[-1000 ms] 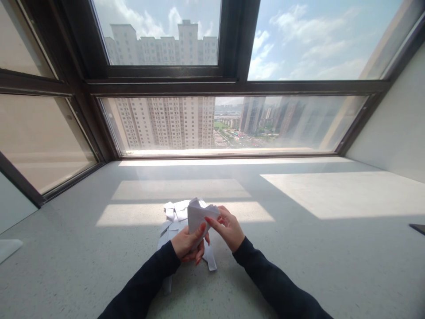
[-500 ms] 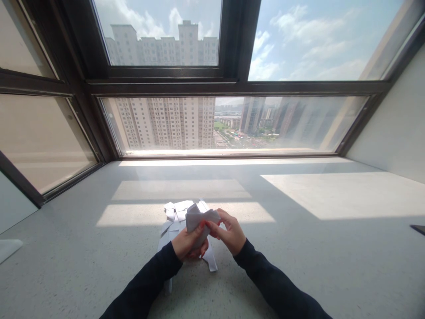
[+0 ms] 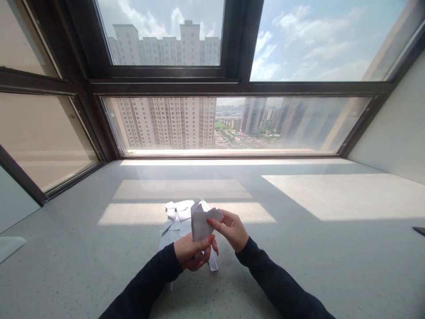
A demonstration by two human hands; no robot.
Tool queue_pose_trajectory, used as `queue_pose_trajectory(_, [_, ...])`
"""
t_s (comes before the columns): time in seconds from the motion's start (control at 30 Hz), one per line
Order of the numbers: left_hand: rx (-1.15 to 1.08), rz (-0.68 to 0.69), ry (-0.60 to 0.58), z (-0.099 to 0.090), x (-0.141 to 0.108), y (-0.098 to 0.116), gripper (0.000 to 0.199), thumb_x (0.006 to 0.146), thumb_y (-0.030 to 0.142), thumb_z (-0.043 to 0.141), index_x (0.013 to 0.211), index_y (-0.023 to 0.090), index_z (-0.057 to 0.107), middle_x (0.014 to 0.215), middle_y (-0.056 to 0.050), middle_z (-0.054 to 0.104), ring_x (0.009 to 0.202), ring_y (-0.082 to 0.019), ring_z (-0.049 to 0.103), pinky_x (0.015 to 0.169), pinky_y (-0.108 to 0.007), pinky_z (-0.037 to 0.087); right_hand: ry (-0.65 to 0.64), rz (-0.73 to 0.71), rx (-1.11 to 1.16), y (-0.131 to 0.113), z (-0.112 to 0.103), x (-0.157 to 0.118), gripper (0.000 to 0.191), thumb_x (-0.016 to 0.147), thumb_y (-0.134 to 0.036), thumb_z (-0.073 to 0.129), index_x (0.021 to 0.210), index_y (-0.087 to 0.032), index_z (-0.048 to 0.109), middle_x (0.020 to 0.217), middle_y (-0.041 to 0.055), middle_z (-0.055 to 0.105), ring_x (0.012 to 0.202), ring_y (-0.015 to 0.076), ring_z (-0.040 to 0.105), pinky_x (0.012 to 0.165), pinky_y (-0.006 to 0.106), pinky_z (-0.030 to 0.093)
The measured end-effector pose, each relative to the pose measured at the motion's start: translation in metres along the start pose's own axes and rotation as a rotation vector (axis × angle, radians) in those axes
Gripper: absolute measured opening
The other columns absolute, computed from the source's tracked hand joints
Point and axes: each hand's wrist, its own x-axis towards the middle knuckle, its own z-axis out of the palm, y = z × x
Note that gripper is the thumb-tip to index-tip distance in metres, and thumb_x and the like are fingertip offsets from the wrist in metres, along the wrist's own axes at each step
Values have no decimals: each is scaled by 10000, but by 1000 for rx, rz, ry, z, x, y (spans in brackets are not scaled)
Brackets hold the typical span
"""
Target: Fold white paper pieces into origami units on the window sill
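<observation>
A folded piece of white paper (image 3: 201, 225) is held up between my two hands. Around its lower part my left hand (image 3: 194, 251) is closed, thumb in front and fingers behind. My right hand (image 3: 234, 229) pinches the paper's upper right corner between thumb and fingers. Behind and below lies a loose pile of white paper pieces (image 3: 175, 217), several of them folded or in strips. Part of that pile is hidden by my hands and the held paper.
The pale speckled sill (image 3: 292, 266) stretches around my arms, with patches of sunlight. Ahead stand dark-framed windows (image 3: 232, 88). A white object (image 3: 9, 247) lies at the left edge, and a small dark object (image 3: 419, 231) at the right edge.
My left hand has slid lower on the paper and its thumb has moved down. My right thumb now lies higher across the paper's front, which shows more fully.
</observation>
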Motion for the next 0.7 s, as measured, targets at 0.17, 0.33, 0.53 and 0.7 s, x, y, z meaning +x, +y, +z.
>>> queue_pose_trajectory(0.17, [-4, 108, 26, -3, 4, -6, 517, 603, 633, 476, 651, 119, 498, 286, 53, 430, 191, -34, 283, 241, -152, 163, -10, -19, -26, -1, -1, 0, 241, 688, -381, 563, 712, -143, 587, 652, 9, 556, 599, 122, 488, 552, 251, 402])
queue_pose_trajectory(0.33, [-16, 76, -4, -5, 2, -5, 576, 582, 673, 445, 678, 108, 504, 377, 6, 535, 184, -4, 215, 238, -154, 135, -8, -60, -154, -8, -3, -1, 222, 697, -368, 553, 703, -147, 576, 623, 2, 536, 587, 116, 463, 548, 248, 391])
queue_pose_trajectory(0.53, [121, 138, 283, -6, 8, 0, 642, 645, 652, 390, 833, 68, 580, 336, 49, 447, 212, -19, 244, 270, -174, 134, 43, -38, -145, -4, -8, 2, 234, 688, -376, 555, 677, -142, 559, 604, -5, 518, 575, 116, 460, 543, 249, 385])
queue_pose_trajectory(0.7, [316, 136, 318, -9, 9, -5, 647, 695, 640, 303, 704, 72, 612, 288, 42, 398, 236, -51, 340, 291, -177, 192, -21, 75, -60, -7, -10, 3, 256, 643, -392, 588, 702, -146, 548, 572, -23, 504, 526, 105, 462, 484, 231, 378])
